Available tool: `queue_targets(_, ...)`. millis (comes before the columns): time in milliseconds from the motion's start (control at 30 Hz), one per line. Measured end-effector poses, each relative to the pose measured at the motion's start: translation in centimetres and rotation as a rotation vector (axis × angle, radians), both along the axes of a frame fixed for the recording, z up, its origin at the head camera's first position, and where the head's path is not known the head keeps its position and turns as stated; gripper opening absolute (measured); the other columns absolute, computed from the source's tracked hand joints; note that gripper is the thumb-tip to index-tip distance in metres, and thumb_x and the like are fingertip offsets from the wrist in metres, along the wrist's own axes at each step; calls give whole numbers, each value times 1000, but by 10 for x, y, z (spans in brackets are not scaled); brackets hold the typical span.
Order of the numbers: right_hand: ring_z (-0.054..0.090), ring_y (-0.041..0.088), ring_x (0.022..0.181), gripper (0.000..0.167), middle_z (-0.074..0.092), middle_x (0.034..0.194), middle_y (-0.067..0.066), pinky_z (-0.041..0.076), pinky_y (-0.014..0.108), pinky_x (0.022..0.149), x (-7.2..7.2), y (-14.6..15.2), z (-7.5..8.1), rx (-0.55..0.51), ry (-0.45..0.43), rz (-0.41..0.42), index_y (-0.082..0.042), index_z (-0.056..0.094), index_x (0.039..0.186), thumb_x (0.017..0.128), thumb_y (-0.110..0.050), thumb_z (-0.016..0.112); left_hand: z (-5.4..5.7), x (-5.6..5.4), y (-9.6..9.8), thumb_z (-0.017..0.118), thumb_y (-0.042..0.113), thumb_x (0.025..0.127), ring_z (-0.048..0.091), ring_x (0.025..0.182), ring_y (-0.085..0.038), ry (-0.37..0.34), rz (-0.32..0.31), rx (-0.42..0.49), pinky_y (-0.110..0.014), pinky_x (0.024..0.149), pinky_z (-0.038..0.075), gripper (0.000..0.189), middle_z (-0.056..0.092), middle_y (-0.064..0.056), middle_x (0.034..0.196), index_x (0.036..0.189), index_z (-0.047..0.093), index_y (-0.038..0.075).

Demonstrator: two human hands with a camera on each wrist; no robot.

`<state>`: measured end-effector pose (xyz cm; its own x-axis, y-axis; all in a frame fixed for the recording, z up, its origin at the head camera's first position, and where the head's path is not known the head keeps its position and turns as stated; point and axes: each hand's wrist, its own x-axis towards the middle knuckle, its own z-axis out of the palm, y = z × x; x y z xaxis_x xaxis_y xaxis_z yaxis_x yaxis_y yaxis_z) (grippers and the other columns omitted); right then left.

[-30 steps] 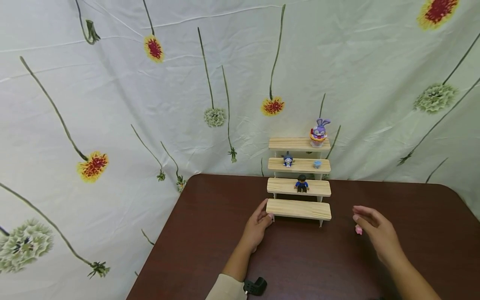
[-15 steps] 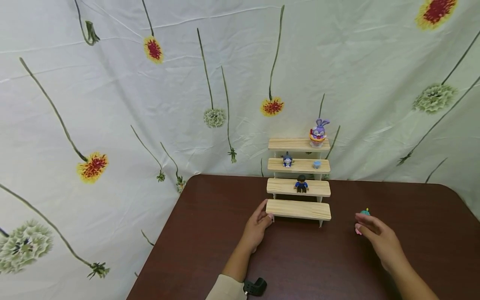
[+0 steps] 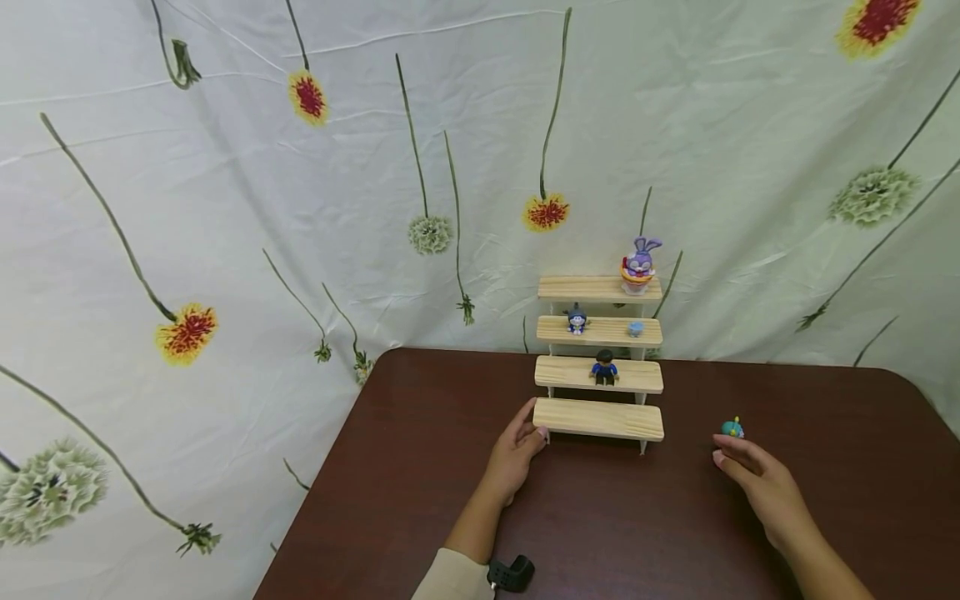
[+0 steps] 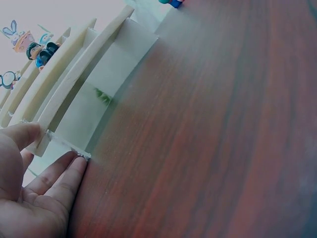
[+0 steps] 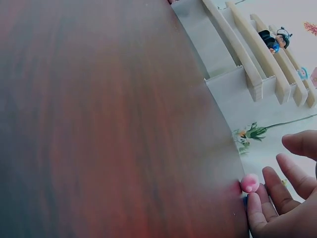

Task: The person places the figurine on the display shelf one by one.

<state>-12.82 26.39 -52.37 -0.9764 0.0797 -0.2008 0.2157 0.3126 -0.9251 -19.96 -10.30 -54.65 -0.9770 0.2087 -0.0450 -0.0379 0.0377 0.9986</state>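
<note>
My left hand (image 3: 513, 454) holds the left end of the lowest step of a wooden four-step display stand (image 3: 597, 418). In the left wrist view, one digit lies against the step's end and other fingertips (image 4: 78, 162) touch the clear support near the table. My right hand (image 3: 767, 487) is low over the table, right of the stand, its fingers loosely bent and apart. Just beyond it sits a small teal toy (image 3: 732, 428) with a yellow tip. A small pink toy (image 5: 249, 183) lies right at its fingertips in the right wrist view; the hand hides it from the head view.
On the stand are a purple rabbit figure (image 3: 638, 265), a dark blue figure (image 3: 576, 319), a light blue cup-like piece (image 3: 636, 328) and a black-haired toy figure (image 3: 604, 367). Behind the brown table (image 3: 622, 517) hangs a flowered cloth (image 3: 337, 192).
My right hand has shifted slightly down and right; the teal toy has come into view beyond it, while the pink toy has gone behind the fingers. My left hand keeps its place.
</note>
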Motion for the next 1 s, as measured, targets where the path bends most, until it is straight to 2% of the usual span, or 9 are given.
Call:
queue_targets(100, 41, -17, 106, 65, 55, 122, -29, 38, 55, 109, 0, 1, -1, 6, 3, 5, -8, 48, 150, 100, -48, 60, 0, 0, 0, 58, 23, 104, 62, 124, -31, 1, 1, 4, -39, 111, 51, 61, 62, -19, 131, 160, 32, 25)
queue_targets(200, 44, -20, 104, 64, 57, 125, -24, 43, 35, 105, -1, 2, -3, 50, 12, 15, -6, 48, 149, 101, -47, 60, 0, -1, 0, 58, 23, 104, 62, 124, -31, 0, 0, 5, -38, 111, 51, 61, 62, -19, 130, 160, 32, 24)
queue_targets(300, 48, -21, 102, 62, 61, 125, -20, 43, 12, 89, -2, 3, -4, 102, 37, 20, -4, 50, 147, 101, -44, 60, 0, -1, 0, 58, 24, 105, 61, 125, -31, -1, 0, 0, -38, 111, 51, 62, 63, -19, 130, 160, 31, 24)
queue_targets(367, 51, -20, 101, 59, 65, 126, -12, 42, 5, 81, -3, 3, -5, 124, 58, 14, -2, 51, 145, 101, -40, 62, 0, -2, 0, 58, 24, 104, 61, 126, -32, -3, 0, -2, -38, 111, 51, 62, 62, -19, 130, 160, 31, 23)
queue_targets(467, 53, -20, 99, 58, 67, 132, 5, 43, 4, 79, -3, 3, -7, 144, 63, 9, -1, 52, 145, 101, -37, 64, 0, -1, -1, 58, 25, 104, 61, 126, -32, -7, -3, -4, -38, 112, 50, 63, 62, -19, 130, 161, 30, 23)
queue_targets(600, 51, -24, 93, 59, 57, 143, 24, 45, 4, 77, -4, 1, -9, 173, 33, 9, -1, 49, 147, 101, -35, 64, -2, 0, -1, 58, 27, 104, 61, 125, -30, -11, -7, -15, -38, 111, 51, 63, 62, -17, 129, 161, 30, 24)
queue_targets(767, 47, -25, 90, 57, 51, 146, 27, 48, 6, 76, -4, -1, -10, 200, 19, 13, -2, 47, 148, 102, -31, 63, -3, -1, -2, 58, 28, 104, 62, 124, -29, -7, -4, -19, -38, 110, 52, 63, 63, -16, 128, 160, 31, 24)
queue_targets(1000, 46, -24, 87, 50, 54, 137, 26, 50, 9, 73, -4, -1, -12, 259, 85, 3, 1, 54, 142, 100, -24, 65, -2, -1, -1, 59, 29, 104, 62, 126, -29, -14, -1, -17, -37, 110, 51, 64, 63, -17, 130, 161, 30, 23)
